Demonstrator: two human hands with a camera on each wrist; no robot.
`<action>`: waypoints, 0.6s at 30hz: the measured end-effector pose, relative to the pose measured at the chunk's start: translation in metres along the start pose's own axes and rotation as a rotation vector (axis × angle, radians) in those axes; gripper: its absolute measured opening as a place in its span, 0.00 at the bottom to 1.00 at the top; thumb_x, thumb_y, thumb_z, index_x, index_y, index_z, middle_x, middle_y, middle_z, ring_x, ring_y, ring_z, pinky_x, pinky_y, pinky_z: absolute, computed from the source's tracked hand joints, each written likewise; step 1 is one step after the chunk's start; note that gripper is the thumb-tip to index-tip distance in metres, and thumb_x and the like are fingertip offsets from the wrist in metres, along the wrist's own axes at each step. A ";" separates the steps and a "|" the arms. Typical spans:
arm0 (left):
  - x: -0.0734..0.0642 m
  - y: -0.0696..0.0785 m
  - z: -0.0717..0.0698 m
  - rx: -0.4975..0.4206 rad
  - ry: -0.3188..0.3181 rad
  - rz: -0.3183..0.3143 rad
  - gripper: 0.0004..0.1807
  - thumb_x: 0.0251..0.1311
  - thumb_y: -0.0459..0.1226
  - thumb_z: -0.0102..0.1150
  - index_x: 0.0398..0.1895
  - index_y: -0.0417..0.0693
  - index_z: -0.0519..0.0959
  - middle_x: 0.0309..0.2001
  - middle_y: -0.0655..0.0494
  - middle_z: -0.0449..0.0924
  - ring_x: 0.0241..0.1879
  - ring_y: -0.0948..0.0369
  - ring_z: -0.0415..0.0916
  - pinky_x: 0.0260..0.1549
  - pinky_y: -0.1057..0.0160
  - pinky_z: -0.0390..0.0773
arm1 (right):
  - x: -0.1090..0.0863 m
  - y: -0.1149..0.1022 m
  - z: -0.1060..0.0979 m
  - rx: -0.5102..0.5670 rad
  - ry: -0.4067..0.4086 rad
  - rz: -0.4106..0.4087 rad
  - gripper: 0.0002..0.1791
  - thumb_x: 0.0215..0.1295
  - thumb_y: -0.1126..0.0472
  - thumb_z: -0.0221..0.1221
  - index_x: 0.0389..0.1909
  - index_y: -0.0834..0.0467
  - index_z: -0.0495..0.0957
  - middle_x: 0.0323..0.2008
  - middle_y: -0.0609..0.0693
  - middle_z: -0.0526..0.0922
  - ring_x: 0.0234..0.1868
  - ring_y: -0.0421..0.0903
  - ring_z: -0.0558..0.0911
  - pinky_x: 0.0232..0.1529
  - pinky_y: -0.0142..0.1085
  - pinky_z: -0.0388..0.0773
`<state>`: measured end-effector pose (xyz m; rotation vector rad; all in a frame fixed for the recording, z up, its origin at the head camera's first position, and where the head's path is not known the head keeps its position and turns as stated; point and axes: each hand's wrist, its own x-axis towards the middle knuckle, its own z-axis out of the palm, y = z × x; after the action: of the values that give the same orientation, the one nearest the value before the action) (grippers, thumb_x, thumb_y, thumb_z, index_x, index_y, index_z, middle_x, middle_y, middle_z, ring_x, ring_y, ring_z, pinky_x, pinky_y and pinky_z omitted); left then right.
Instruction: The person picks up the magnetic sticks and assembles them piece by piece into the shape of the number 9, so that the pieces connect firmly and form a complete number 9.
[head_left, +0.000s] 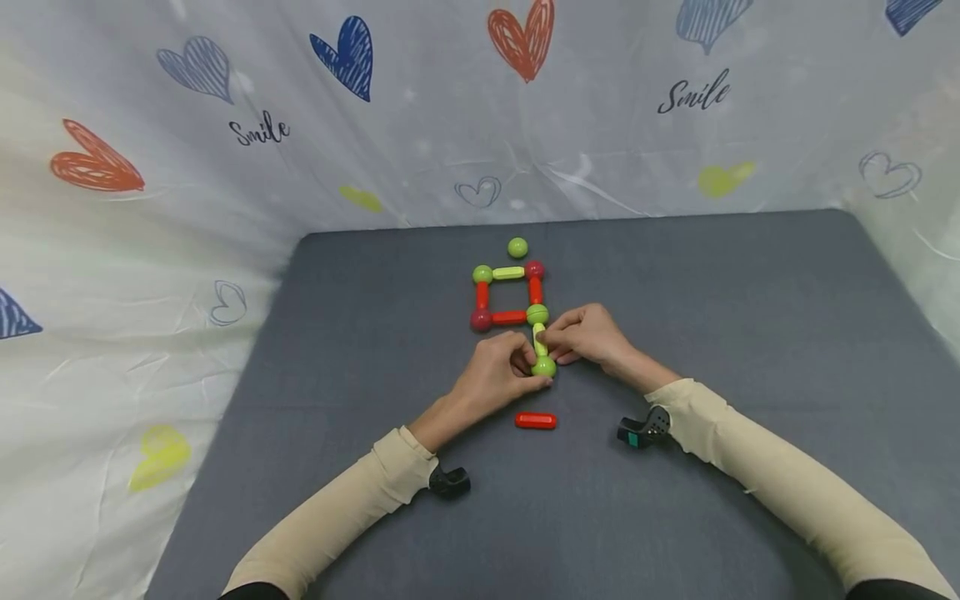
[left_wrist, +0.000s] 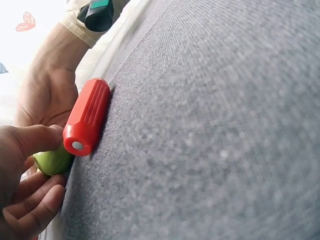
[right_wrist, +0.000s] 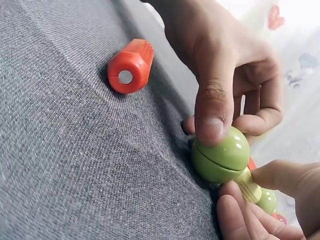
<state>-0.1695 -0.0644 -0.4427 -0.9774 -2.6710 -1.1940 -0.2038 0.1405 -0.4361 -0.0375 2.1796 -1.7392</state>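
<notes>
My left hand [head_left: 495, 367] pinches a green ball [right_wrist: 221, 156] between thumb and fingers at the near end of a yellow-green rod [head_left: 540, 340]. My right hand [head_left: 588, 335] grips that rod from the right with thumb and fingertips. The rod's far end meets another green ball [head_left: 537, 314], the near right corner of a square of rods and balls. Its other corners are a dark red ball [head_left: 481, 320], a green ball [head_left: 482, 274] and a second dark red ball [head_left: 534, 269]. Red rods [head_left: 509, 317] form three sides, and a yellow-green rod [head_left: 508, 272] the far side.
Nearer than the hands lies a loose red rod [head_left: 536, 421] with a silvery disc on its end. A loose green ball [head_left: 517, 247] sits beyond the square. Grey cloth [head_left: 390, 333] covers the table, and a white curtain [head_left: 420, 125] with printed hearts hangs behind.
</notes>
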 end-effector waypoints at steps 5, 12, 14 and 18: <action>-0.001 0.000 0.000 -0.023 0.004 -0.014 0.17 0.50 0.39 0.79 0.33 0.45 0.77 0.30 0.56 0.77 0.28 0.66 0.78 0.27 0.73 0.78 | -0.007 0.004 -0.002 0.016 -0.029 -0.067 0.13 0.64 0.61 0.68 0.40 0.69 0.85 0.31 0.59 0.88 0.30 0.49 0.87 0.33 0.42 0.85; -0.004 -0.003 -0.001 -0.094 -0.006 -0.015 0.16 0.52 0.36 0.78 0.35 0.46 0.77 0.34 0.56 0.78 0.31 0.66 0.81 0.31 0.72 0.81 | -0.033 0.015 -0.007 -0.065 -0.106 -0.288 0.11 0.65 0.64 0.66 0.46 0.64 0.85 0.37 0.57 0.87 0.36 0.52 0.87 0.35 0.41 0.85; -0.005 -0.004 -0.002 -0.111 -0.008 -0.008 0.15 0.52 0.35 0.77 0.36 0.45 0.78 0.35 0.56 0.78 0.33 0.65 0.81 0.32 0.72 0.81 | -0.041 0.015 -0.006 -0.153 -0.108 -0.363 0.13 0.63 0.66 0.67 0.48 0.61 0.85 0.40 0.54 0.87 0.38 0.49 0.87 0.36 0.39 0.84; -0.008 -0.005 -0.004 -0.147 -0.018 -0.001 0.13 0.54 0.32 0.75 0.39 0.44 0.80 0.37 0.54 0.80 0.35 0.63 0.82 0.35 0.71 0.81 | -0.050 0.012 0.001 -0.310 -0.092 -0.469 0.19 0.58 0.68 0.70 0.51 0.60 0.83 0.43 0.51 0.86 0.38 0.45 0.86 0.36 0.35 0.84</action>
<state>-0.1671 -0.0740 -0.4457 -1.0098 -2.6290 -1.4053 -0.1542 0.1547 -0.4354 -0.7433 2.4871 -1.5495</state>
